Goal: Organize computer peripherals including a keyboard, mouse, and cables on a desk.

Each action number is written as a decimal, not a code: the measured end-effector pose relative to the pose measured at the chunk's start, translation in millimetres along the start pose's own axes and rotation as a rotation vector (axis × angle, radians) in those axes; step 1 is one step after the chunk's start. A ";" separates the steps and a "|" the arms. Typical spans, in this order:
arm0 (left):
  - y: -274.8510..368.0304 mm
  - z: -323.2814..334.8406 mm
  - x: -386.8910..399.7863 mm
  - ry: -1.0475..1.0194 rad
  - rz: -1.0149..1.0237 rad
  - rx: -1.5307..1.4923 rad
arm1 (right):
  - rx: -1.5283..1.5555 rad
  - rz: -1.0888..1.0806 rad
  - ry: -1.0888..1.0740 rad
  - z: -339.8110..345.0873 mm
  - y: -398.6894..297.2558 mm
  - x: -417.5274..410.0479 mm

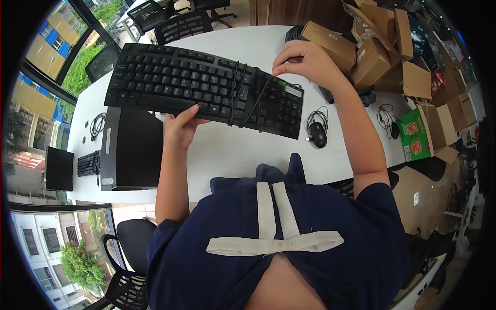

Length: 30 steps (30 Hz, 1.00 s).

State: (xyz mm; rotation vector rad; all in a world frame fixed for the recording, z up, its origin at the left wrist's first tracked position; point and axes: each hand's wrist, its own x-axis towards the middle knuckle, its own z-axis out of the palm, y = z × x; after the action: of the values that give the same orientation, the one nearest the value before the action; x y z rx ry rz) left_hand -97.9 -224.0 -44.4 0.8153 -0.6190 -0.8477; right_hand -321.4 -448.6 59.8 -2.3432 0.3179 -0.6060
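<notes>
A black computer keyboard (pixel 174 81) is held above the white table (pixel 240 155), tilted down to the right. My left hand (pixel 184 126) grips its near edge, thumb on top by the lower row of keys and fingers underneath. A thin black cable (pixel 236 93) is wound several times around the keyboard, right of its middle. Over the upper right part, my right hand (pixel 296 60) pinches thumb and forefinger together at the upper end of a slanting strand of the cable. A light label with writing sits at the keyboard's top right.
A black mouse (pixel 318 135) with its coiled cable lies right of the keyboard. A black computer tower (pixel 133 149) stands left, near a second keyboard (pixel 88 163) and a monitor (pixel 59 169). Cardboard boxes (pixel 370 64) and a green box (pixel 414 135) crowd the right side.
</notes>
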 end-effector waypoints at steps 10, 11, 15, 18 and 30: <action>-37.7 6.3 14.1 -0.319 -0.096 -0.670 | 1.154 -0.233 -0.300 17.6 65.4 25.9; -43.9 13.5 15.0 -0.371 -0.129 -0.826 | 1.355 -0.089 -0.256 27.5 66.7 22.0; -72.0 41.5 9.1 -0.213 -0.132 -0.816 | 1.611 0.150 0.276 88.6 58.8 -5.4; -90.1 42.3 7.5 -0.120 -0.123 -0.691 | 1.718 0.382 0.473 125.7 67.1 -14.3; -183.7 -64.8 -2.2 0.089 -0.299 -0.382 | 1.663 0.765 0.089 221.5 144.1 -113.8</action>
State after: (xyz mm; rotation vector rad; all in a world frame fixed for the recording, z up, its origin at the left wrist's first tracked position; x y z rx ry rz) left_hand -124.4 -272.5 -231.2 0.5984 -0.2449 -1.1531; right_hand -316.5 -386.7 -221.1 -0.5164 0.4468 -0.3094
